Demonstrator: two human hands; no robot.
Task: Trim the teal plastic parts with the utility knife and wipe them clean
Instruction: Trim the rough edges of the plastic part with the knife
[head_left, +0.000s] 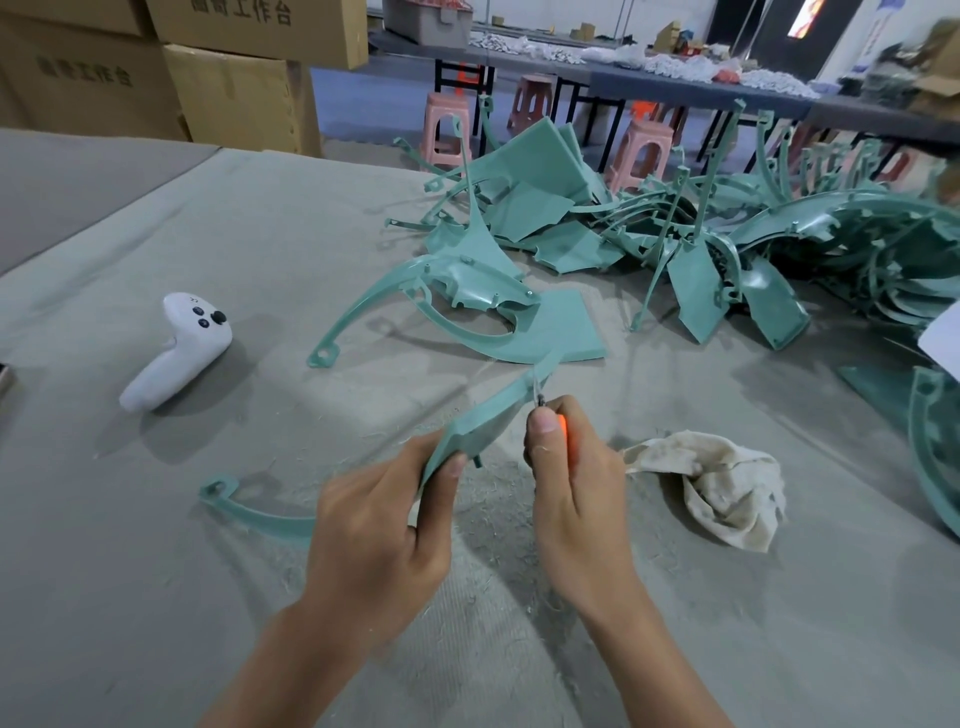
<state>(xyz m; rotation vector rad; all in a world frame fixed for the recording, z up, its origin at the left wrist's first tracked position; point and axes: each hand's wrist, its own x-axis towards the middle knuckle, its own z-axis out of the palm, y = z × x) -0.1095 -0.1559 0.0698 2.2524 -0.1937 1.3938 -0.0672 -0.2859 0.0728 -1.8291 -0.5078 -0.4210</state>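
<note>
Worktable (156, 571) first: covered in grey cloth, probably to spare the plastic from scuffs; piled the heap of teal parts (675, 234) at the far right, near enough to draw from; laid the rag (727, 488) just beside the right hand (571, 483), likely ready for wiping; held one teal part (483, 421) raised off the cloth between both hands, seemingly to turn its edge toward the blade; clamped the left hand (374, 525) on its broad end, thumb on top; wrapped the right hand round the orange utility knife (562, 431), thumb braced near the blade, tip touching the part's edge; judged mid-trim, wiping not yet begun.
</note>
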